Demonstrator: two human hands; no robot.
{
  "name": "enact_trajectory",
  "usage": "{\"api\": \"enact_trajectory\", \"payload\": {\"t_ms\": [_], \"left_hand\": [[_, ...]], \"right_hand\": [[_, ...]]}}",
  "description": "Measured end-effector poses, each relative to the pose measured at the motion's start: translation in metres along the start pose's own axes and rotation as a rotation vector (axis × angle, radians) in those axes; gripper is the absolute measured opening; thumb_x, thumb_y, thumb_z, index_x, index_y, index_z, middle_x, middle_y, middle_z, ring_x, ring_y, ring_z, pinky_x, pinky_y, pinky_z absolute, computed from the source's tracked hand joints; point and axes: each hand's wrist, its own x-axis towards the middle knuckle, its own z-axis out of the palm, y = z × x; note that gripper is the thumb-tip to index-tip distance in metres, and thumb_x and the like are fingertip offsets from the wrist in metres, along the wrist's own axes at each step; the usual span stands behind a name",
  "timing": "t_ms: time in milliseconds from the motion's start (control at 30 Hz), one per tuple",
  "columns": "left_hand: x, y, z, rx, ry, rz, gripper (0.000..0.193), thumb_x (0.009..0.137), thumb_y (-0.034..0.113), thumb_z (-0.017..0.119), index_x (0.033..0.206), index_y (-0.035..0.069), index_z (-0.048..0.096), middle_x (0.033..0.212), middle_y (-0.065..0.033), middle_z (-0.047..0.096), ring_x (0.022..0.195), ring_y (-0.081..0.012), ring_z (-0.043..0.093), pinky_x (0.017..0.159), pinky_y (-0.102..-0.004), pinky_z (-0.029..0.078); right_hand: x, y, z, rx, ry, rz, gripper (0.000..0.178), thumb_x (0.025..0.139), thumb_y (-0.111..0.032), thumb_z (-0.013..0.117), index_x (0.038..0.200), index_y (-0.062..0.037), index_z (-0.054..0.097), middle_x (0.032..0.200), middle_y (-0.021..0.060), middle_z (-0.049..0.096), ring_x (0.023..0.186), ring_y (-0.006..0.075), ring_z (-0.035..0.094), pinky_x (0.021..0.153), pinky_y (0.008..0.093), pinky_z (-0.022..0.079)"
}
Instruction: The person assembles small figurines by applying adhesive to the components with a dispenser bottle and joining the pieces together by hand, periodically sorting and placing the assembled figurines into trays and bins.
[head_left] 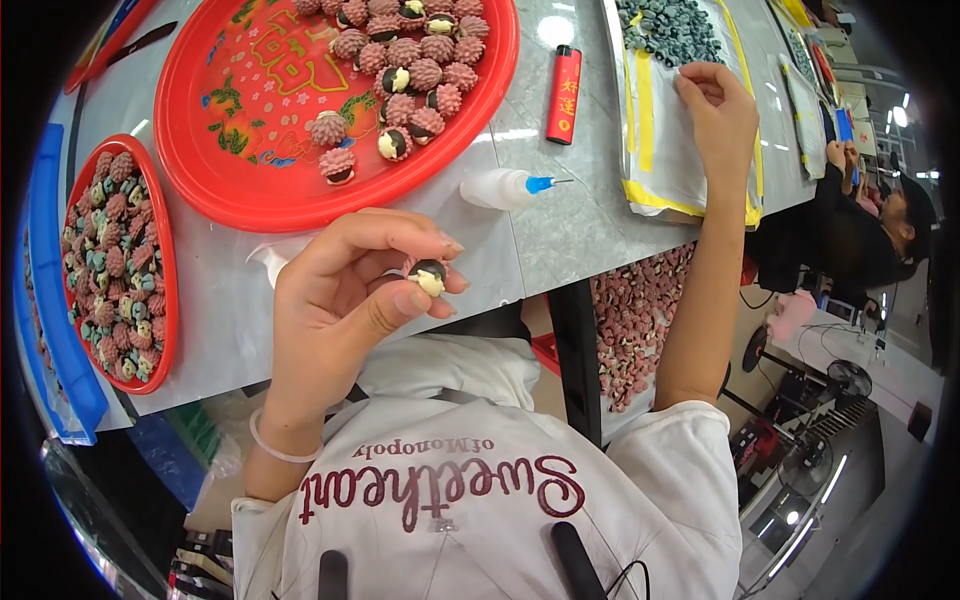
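My left hand [345,275] is closed, pinching a small figurine [428,279] in pink, black and cream between thumb and fingers. It is held up over the near edge of the table. To the right, my right hand [722,115] has its fingers curled together at the near edge of a pile of small dark blue-grey pieces [672,32]. Anything between those fingertips is too small or hidden to make out. The pile lies on a white-lined tray [690,165] edged with yellow tape. Beyond my left hand, a white squeeze bottle [497,188] with a blue needle tip lies on its side.
A big red round tray [225,190] holds many pink figurines [425,73]. At left, a red basket [171,300] of mixed pieces stands by a blue tray [50,250]. A red lighter [565,95] lies mid-table. Below the table's edge are more pink pieces [635,320]. Another person [840,225] works at right.
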Motion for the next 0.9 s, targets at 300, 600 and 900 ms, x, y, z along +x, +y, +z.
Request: {"api": "enact_trajectory", "payload": {"t_ms": [300, 600, 900], "left_hand": [[-0.001, -0.003, -0.004, 0.009, -0.027, 0.013, 0.022, 0.079, 0.007, 0.056, 0.097, -0.004, 0.049, 0.096, -0.0124, 0.051, 0.083, -0.0187, 0.056, 0.068, -0.0271, 0.050], [-0.004, 0.005, 0.012, 0.042, 0.108, -0.005, 0.034, 0.074, 0.026, 0.064, 0.093, 0.003, 0.048, 0.092, -0.0112, 0.050, 0.079, -0.0180, 0.057, 0.062, -0.0224, 0.047], [-0.008, -0.001, 0.024, -0.142, 0.027, 0.036, 0.035, 0.073, 0.026, 0.065, 0.093, 0.002, 0.048, 0.092, -0.0118, 0.050, 0.079, -0.0186, 0.058, 0.060, -0.0210, 0.049]], "right_hand": [[-0.066, -0.057, -0.026, 0.815, -0.069, 0.124, 0.018, 0.074, 0.002, 0.052, 0.092, 0.0003, 0.053, 0.094, 0.0097, 0.050, 0.081, 0.0170, 0.051, 0.069, 0.0249, 0.040], [-0.116, -0.082, -0.020, 1.227, -0.282, 0.156, 0.020, 0.073, -0.007, 0.061, 0.089, 0.0035, 0.054, 0.093, 0.0142, 0.053, 0.071, 0.0157, 0.050, 0.063, 0.0241, 0.040], [-0.136, -0.107, -0.011, 1.335, -0.415, 0.074, 0.025, 0.068, -0.002, 0.064, 0.090, 0.0037, 0.052, 0.090, 0.0165, 0.051, 0.074, 0.0188, 0.053, 0.061, 0.0234, 0.044]]}}
